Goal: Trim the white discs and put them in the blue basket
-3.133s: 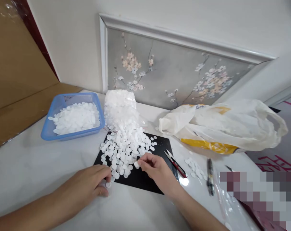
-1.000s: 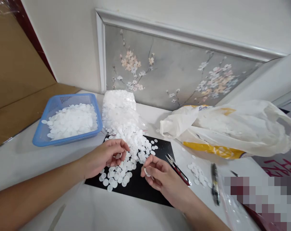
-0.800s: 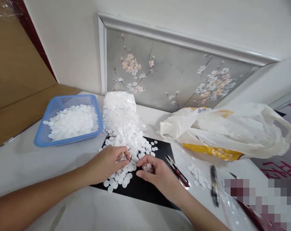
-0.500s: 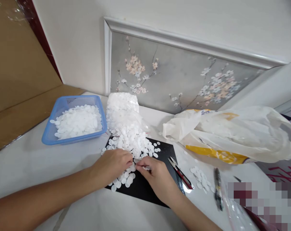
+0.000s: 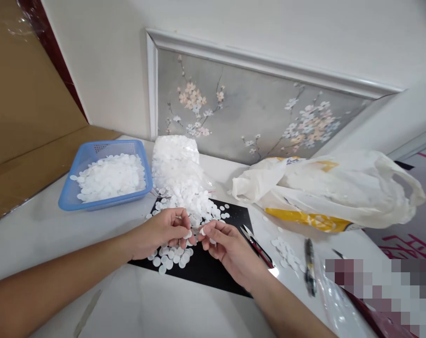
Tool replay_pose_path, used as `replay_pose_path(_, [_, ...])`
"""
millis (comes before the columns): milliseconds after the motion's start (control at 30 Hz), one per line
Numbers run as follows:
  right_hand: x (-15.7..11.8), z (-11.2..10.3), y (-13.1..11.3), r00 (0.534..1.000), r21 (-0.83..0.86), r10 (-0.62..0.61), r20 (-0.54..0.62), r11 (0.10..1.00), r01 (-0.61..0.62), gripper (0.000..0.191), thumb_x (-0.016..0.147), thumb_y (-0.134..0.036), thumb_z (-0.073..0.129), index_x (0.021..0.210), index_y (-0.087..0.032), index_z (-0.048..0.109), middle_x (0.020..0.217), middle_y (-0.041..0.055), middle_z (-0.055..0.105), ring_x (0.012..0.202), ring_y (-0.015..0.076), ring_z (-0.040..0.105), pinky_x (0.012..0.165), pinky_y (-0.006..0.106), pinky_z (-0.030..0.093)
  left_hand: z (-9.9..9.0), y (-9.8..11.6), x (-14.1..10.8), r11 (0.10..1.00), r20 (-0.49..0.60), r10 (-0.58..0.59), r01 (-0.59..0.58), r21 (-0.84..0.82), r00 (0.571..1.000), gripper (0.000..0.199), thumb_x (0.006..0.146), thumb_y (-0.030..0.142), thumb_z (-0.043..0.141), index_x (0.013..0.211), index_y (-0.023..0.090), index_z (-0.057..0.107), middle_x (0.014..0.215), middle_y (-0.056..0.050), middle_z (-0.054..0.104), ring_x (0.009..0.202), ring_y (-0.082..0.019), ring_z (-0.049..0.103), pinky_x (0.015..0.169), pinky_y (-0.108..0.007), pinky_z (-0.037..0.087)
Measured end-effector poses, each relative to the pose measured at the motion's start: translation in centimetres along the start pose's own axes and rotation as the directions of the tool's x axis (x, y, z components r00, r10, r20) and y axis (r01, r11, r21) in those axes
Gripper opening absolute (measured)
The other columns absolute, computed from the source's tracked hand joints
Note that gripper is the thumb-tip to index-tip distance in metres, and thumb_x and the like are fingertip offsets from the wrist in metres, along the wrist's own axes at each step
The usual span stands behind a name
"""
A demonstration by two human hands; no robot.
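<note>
Small round white discs [image 5: 174,256] lie heaped on a black mat [image 5: 213,277], spilling from a clear plastic bag [image 5: 176,152] full of them. Over this heap my left hand [image 5: 165,232] pinches a white disc [image 5: 188,234] between thumb and fingertips. Close beside it, to the right, my right hand [image 5: 227,246] grips a white disc [image 5: 202,231] with thumb and index finger, and more white shows under its curled fingers. The two hands are slightly apart. At left, a blue plastic basket [image 5: 103,203] contains a large pile of the same discs.
Red-handled thread snips [image 5: 257,246] lie at the mat's right edge. Beyond them are a small group of discs [image 5: 286,253], a pen [image 5: 309,267] and a clear plastic sleeve [image 5: 334,298]. A white and yellow carrier bag [image 5: 325,192] rests at back right. Cardboard [image 5: 26,94] stands at left.
Both hands have lifted from the heap and turned so the pinched discs show at the fingertips. The whole view has shifted slightly.
</note>
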State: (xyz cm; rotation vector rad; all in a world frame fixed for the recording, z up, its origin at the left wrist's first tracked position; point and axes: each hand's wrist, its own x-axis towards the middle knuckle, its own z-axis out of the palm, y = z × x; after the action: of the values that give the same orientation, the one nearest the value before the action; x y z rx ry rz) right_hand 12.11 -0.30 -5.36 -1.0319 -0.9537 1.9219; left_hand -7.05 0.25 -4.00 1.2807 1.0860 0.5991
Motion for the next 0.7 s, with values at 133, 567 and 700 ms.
replay_pose_path(133, [0.1, 0.07, 0.1, 1.0, -0.023, -0.018, 0.012, 1.0, 0.018, 0.028, 0.065, -0.039, 0.083, 0.071, -0.015, 0.07, 0.069, 0.0018, 0.064, 0.055, 0.0075, 0.046, 0.047, 0.02, 0.03, 0.14, 0.06, -0.05, 0.993, 0.014, -0.041, 0.043, -0.114, 0.999, 0.014, 0.079, 0.026, 0.057, 0.09, 0.017, 0.056, 0.076, -0.003, 0.067, 0.062, -0.011, 0.058, 0.05, -0.021, 0.032])
replay_pose_path(567, [0.5, 0.59, 0.85, 0.993, -0.119, -0.116, -0.006, 0.986, 0.115, 0.03, 0.07, -0.04, 0.079, 0.088, -0.016, 0.076, 0.063, 0.0003, 0.06, 0.053, 0.0087, 0.043, 0.047, 0.023, 0.028, 0.51, 0.18, -0.16, 0.986, -0.02, -0.089, 0.086, -0.141, 0.996, 0.031, 0.075, 0.044, 0.07, 0.08, 0.014, 0.063, 0.074, -0.003, 0.066, 0.056, -0.008, 0.05, 0.048, -0.021, 0.03])
replay_pose_path(700, [0.42, 0.8, 0.69, 0.991, -0.089, -0.132, -0.015, 0.987, 0.13, 0.031, 0.07, -0.041, 0.079, 0.088, -0.016, 0.076, 0.064, 0.0006, 0.059, 0.053, 0.0086, 0.043, 0.047, 0.023, 0.027, 0.76, 0.71, -0.37, 0.986, -0.047, -0.112, 0.105, -0.132, 0.993, 0.032, 0.075, 0.046, 0.068, 0.07, 0.015, 0.061, 0.063, 0.002, 0.059, 0.049, -0.006, 0.042, 0.042, -0.02, 0.022])
